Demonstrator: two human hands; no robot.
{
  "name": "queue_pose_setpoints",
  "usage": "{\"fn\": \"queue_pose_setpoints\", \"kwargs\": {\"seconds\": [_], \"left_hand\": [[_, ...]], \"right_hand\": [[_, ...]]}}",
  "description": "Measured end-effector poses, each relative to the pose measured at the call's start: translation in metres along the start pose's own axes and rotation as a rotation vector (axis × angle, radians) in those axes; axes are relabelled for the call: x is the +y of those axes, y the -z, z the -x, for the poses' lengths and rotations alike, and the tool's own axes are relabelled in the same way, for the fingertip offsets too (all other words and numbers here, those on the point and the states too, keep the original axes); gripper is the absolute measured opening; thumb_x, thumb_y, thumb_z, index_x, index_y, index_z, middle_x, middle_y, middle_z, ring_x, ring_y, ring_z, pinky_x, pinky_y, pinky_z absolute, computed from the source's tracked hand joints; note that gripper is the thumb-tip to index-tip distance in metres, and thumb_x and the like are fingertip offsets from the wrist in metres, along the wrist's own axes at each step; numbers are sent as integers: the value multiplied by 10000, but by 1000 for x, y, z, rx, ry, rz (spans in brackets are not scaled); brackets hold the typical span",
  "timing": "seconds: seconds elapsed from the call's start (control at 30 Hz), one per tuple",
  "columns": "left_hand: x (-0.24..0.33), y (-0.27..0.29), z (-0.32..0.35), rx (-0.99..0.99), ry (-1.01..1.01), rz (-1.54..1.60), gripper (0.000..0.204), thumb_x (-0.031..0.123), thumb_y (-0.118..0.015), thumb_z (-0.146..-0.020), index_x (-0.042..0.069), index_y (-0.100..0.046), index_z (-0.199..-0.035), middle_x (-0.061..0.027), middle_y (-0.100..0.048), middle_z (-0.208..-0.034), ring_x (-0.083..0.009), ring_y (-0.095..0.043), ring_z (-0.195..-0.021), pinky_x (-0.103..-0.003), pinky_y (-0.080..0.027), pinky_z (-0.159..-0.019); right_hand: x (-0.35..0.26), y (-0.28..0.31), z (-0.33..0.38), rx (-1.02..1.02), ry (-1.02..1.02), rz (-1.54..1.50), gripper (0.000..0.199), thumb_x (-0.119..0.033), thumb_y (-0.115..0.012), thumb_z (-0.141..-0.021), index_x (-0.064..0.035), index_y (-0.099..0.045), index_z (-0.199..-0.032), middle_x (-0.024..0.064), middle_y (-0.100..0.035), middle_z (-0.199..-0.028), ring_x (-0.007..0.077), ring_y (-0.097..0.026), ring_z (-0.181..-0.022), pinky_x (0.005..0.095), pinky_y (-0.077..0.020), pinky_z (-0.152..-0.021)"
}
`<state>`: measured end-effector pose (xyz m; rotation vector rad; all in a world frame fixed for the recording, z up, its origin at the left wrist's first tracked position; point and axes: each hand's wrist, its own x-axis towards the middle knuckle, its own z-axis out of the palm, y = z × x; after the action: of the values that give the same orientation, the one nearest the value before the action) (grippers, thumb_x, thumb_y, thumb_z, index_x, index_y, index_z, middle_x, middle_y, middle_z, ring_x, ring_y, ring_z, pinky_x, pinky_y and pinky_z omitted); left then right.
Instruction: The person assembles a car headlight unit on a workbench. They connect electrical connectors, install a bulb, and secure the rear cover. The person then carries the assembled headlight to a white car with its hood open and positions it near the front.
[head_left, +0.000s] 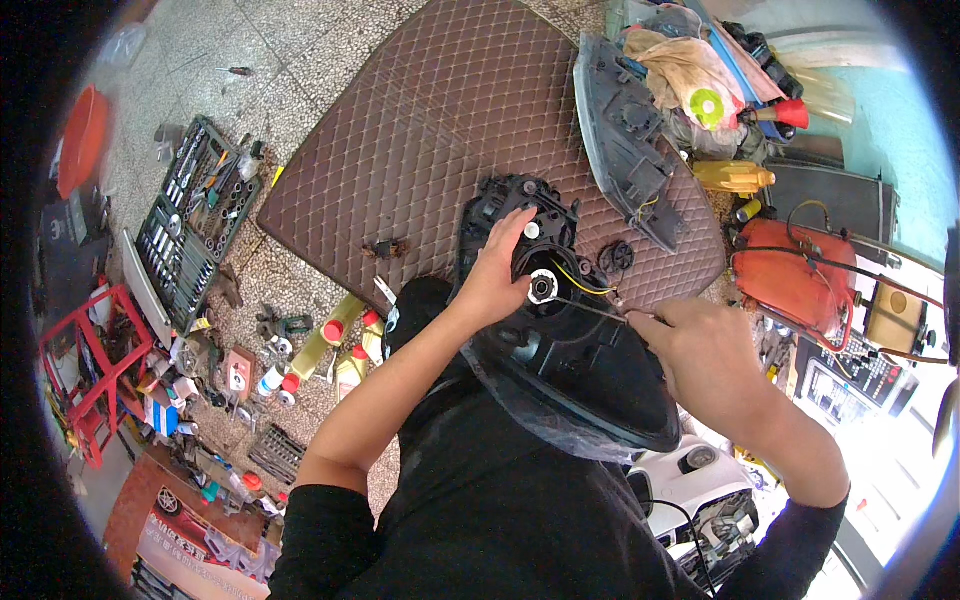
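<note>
A black car headlight housing (590, 385) lies back side up against my black clothing, at the near edge of the quilted brown mat (430, 110). My left hand (495, 275) rests on its far part with fingers stretched out and thumb beside a white round socket (542, 287). Closed around a screwdriver (595, 311) is my right hand (705, 360); the handle is hidden in the fist. The thin metal shaft points left to the round opening by the socket. A yellow wire (580, 282) curves out of that opening. Clear plastic film (535, 410) hangs along the near rim.
A second headlight (625, 140) lies on the mat's right side. Near it sit a round black cap (616, 257) and a small dark part (386, 248). An open socket set (195, 215) and several bottles (330, 340) occupy the left floor; a red tank (795, 270) stands right.
</note>
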<state>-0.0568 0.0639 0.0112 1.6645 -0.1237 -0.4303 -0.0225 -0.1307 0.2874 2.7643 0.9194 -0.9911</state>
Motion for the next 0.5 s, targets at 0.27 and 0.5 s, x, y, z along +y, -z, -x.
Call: {"fn": "queue_pose_setpoints", "kwargs": {"seconds": [0.27, 0.5], "left_hand": [[2, 1, 0, -9, 22, -4, 948, -83, -674, -774, 193, -317, -1608, -221, -282, -1667, -399, -202, -1583, -609, -221, -1233], [5, 2, -1, -4, 40, -4, 947, -81, -673, -776, 205, -320, -1606, -207, -274, -1672, -402, -209, -1579, -648, -219, -1222]], "right_hand": [[-2, 1, -3, 14, 63, 100, 251, -84, -656, -811, -27, -710, -1049, 122, -699, -908, 298, -719, -874, 408, -584, -708], [0, 3, -8, -36, 38, 129, 229, -125, -653, -803, -19, -702, -1000, 120, -680, -875, 283, -700, -847, 388, -570, -687]]}}
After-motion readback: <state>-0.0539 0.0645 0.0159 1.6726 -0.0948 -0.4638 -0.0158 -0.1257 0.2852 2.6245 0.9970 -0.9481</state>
